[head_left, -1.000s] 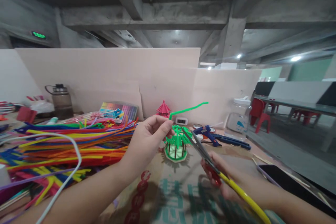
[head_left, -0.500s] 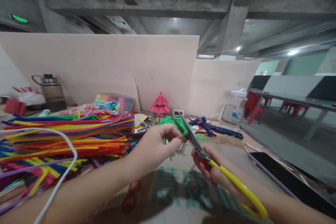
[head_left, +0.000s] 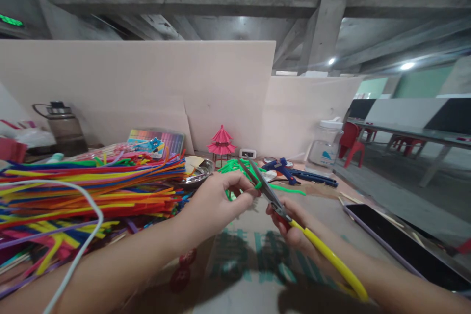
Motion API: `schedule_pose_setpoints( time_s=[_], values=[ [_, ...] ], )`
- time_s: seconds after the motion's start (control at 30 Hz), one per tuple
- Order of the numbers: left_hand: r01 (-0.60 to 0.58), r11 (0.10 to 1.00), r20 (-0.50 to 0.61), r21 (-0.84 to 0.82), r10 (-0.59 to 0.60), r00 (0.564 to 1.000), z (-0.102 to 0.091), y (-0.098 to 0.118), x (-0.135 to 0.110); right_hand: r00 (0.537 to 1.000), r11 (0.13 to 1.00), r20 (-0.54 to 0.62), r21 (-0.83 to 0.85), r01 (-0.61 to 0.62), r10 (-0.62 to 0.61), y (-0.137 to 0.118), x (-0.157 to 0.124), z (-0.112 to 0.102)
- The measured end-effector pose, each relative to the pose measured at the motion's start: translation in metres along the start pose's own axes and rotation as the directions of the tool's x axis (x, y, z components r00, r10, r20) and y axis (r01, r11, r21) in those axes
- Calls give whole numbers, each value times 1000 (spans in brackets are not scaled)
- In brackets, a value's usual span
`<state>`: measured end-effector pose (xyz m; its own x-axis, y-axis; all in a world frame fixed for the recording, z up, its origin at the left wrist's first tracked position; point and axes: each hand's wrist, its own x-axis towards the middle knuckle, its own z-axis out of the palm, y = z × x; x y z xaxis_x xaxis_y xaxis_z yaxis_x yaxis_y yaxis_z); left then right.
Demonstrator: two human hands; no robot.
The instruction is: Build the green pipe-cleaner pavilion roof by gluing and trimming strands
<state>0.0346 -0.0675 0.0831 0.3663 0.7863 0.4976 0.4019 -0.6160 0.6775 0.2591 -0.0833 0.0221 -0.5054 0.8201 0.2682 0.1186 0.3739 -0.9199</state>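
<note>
My left hand point(head_left: 211, 203) pinches a green pipe cleaner point(head_left: 289, 190) between thumb and fingertips. Its free length runs out to the right, past the scissors. In my right hand point(head_left: 294, 235) are scissors point(head_left: 273, 200) with a long yellow handle and a red part under the fingers. The blades are parted and point up and left, with the green strand at them, close to my left fingertips. Behind the left hand lies a pile of green pipe cleaner pieces point(head_left: 235, 167), partly hidden by it.
Bundled coloured pipe cleaners point(head_left: 91, 186) fill the left side, crossed by a white cable point(head_left: 96, 228). Behind stand a pink pagoda-like model point(head_left: 221, 141), a metal bowl point(head_left: 200, 175) and a blue glue gun point(head_left: 281, 168). A phone point(head_left: 401, 245) lies at right, a clear jar point(head_left: 326, 144) beyond.
The green strand's free length now reaches farther right beyond the blades. Both hands keep nearly the same place, and the view has shifted slightly.
</note>
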Motion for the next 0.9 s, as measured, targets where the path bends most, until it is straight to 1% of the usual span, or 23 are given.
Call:
schedule_pose_setpoints(
  time_s=[0.13,0.23,0.3,0.37,0.43,0.5,0.57,0.6,0.63,0.67,0.7,0.8,0.87,0.9],
  values=[
    [6,1000,23,-6,-6,1000,0,0,0,998,1000,-61,-1,11,-11,5,2,5],
    [13,1000,27,13,-13,1000,0,1,0,995,1000,-95,-11,-26,25,5,3,8],
    [17,1000,11,27,-17,1000,-3,1,2,993,998,-106,-22,-54,51,3,3,7],
    [19,1000,-34,20,-18,999,-9,-1,5,990,997,-132,-59,-49,40,0,5,3],
    [18,1000,-124,-25,-21,992,-16,-6,11,989,989,-150,-150,-13,-10,-6,8,-3],
    [12,993,-233,-114,-39,972,-24,-13,17,993,945,-119,-325,-38,-1,-14,11,-10],
    [31,987,-261,-157,-72,963,-28,-20,22,993,830,-54,-545,-117,105,-21,14,-16],
    [44,987,-261,-157,-84,962,-28,-23,23,987,767,-20,-627,-136,159,-23,14,-18],
    [56,988,-249,-144,-91,964,-27,-25,24,979,718,12,-682,-140,202,-22,14,-20],
    [66,990,-229,-123,-93,969,-24,-26,23,972,685,42,-716,-131,230,-20,14,-22],
    [75,992,-200,-98,-94,975,-20,-27,22,967,675,74,-729,-113,242,-16,13,-24],
    [94,995,-70,-18,-95,993,-1,-30,12,959,716,193,-698,-16,209,-3,11,-33],
    [52,996,15,70,-53,998,12,-34,3,946,740,269,-670,51,178,0,11,-39],
    [38,991,46,127,-44,998,17,-37,-1,945,735,281,-675,70,168,0,13,-41]
  ],
)
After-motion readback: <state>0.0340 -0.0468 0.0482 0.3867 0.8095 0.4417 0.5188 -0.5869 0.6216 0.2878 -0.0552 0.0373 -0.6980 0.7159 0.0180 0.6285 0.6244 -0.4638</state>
